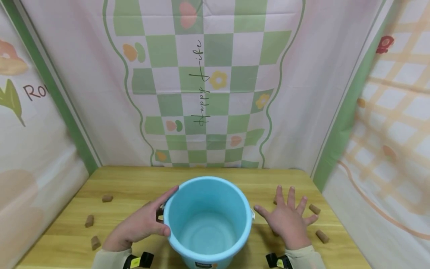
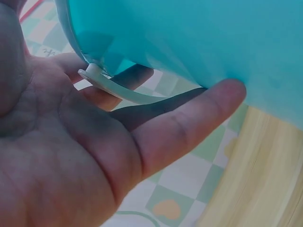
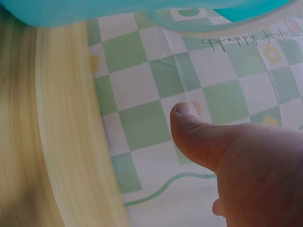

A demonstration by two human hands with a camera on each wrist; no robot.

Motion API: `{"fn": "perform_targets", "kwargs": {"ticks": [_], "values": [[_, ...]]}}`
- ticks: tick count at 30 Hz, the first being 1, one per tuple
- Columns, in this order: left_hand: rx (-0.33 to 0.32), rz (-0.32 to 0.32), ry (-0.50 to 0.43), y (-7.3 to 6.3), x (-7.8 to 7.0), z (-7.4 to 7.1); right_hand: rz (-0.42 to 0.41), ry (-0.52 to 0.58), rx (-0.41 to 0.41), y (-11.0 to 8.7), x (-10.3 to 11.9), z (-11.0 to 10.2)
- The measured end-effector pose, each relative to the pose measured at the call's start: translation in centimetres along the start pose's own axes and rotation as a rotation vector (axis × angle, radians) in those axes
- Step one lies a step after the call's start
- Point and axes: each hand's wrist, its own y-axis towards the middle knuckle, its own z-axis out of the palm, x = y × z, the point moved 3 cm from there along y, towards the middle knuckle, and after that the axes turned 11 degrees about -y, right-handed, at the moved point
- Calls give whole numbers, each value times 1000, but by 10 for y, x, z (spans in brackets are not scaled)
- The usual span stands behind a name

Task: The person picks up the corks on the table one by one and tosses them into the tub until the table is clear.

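Observation:
A light blue bucket (image 1: 208, 246) stands at the near middle of the table, its mouth facing up and no contents showing inside. My left hand (image 1: 142, 224) lies against its left side, thumb near the front of the rim and straight fingers along the outer wall. In the left wrist view, those fingers (image 2: 184, 127) touch the wall beside the bucket's pale handle (image 2: 125, 92). Just right of the bucket, my right hand (image 1: 289, 222) is spread wide with nothing held, its thumb tip close to the handle's white pivot (image 1: 253, 215).
Brown cork-like pieces lie on the wooden table (image 1: 134, 179): several at the left, such as one cork (image 1: 107, 198), and more at the right, such as another cork (image 1: 322, 236). Some sit partly hidden by my right hand. Printed cloth (image 1: 215, 112) hangs behind and on both sides.

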Motion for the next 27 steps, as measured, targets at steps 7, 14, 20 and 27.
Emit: {"fn": "perform_targets", "kwargs": {"ticks": [7,14,20,27], "values": [[13,-2,-31,-2,-3,2,-52,2,-60,4,-2,1],[16,21,-12,-2,-3,2,-192,7,-207,18,-13,-4],[14,9,0,-2,-2,0,-255,29,-225,27,-29,-18],[6,-1,12,-2,-1,-1,-307,122,-245,32,-56,-32]]}}
